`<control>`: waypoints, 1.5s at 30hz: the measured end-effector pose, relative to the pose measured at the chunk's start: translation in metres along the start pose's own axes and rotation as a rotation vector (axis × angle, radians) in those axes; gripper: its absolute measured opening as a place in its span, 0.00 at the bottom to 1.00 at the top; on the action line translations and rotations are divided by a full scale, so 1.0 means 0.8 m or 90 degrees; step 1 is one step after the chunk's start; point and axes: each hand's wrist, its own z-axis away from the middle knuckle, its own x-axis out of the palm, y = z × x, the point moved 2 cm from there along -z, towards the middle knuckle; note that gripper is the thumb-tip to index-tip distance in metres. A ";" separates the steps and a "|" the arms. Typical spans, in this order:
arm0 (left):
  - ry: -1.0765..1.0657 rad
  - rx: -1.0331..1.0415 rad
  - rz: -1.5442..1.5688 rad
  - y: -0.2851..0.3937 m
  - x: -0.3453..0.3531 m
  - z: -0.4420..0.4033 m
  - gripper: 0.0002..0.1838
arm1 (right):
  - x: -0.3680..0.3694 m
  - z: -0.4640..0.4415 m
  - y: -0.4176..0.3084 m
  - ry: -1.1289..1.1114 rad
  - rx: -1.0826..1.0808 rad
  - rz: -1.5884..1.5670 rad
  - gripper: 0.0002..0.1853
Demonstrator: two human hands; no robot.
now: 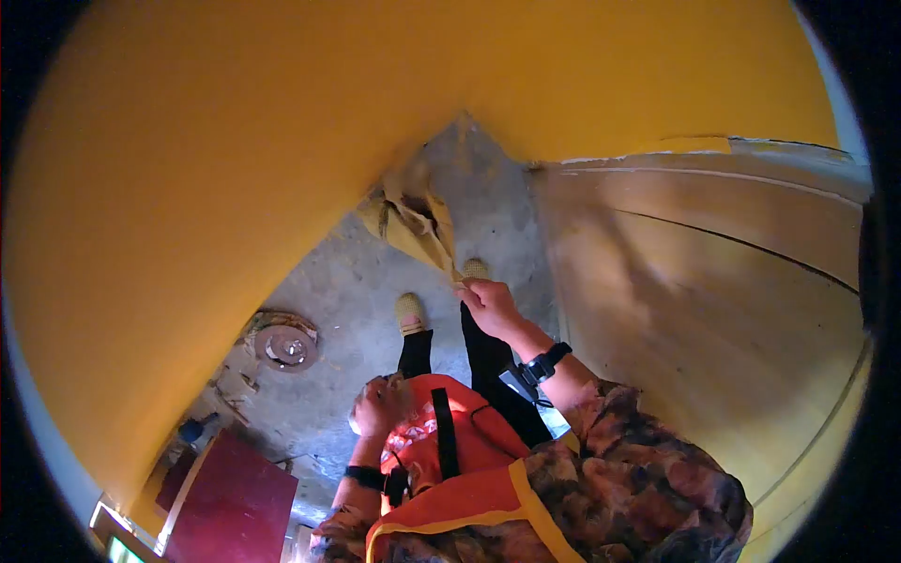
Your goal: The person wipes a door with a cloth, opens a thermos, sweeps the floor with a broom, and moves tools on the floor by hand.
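A tan cloth sack [418,225] lies crumpled on the grey floor in the corner, its upper part sagging and its near end pulled up. My right hand [490,307] is closed on that near end, with the arm stretched forward. My left hand [379,403] is held in front of the red apron [469,441], its fingers curled round something pale and clear that I cannot make out. Both wrists wear black bands.
Yellow walls [235,141] meet at the corner ahead. A wooden panel [694,310] stands on the right. On the left are a round brown disc [285,347] on the floor and a dark red box-like piece [235,497]. My shoes [410,311] are below.
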 end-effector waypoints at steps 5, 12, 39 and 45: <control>0.114 0.145 0.145 0.033 -0.051 -0.015 0.12 | 0.019 0.008 0.013 -0.039 -0.012 0.054 0.08; 0.044 0.055 0.113 0.012 -0.047 0.013 0.14 | 0.080 0.053 0.035 -0.114 -0.112 0.148 0.11; 0.045 -0.083 0.232 -0.005 -0.032 0.047 0.12 | -0.136 -0.095 0.069 0.066 0.163 0.243 0.17; -0.006 -0.149 0.075 -0.006 0.019 0.060 0.14 | -0.100 -0.071 0.167 0.053 0.134 0.269 0.15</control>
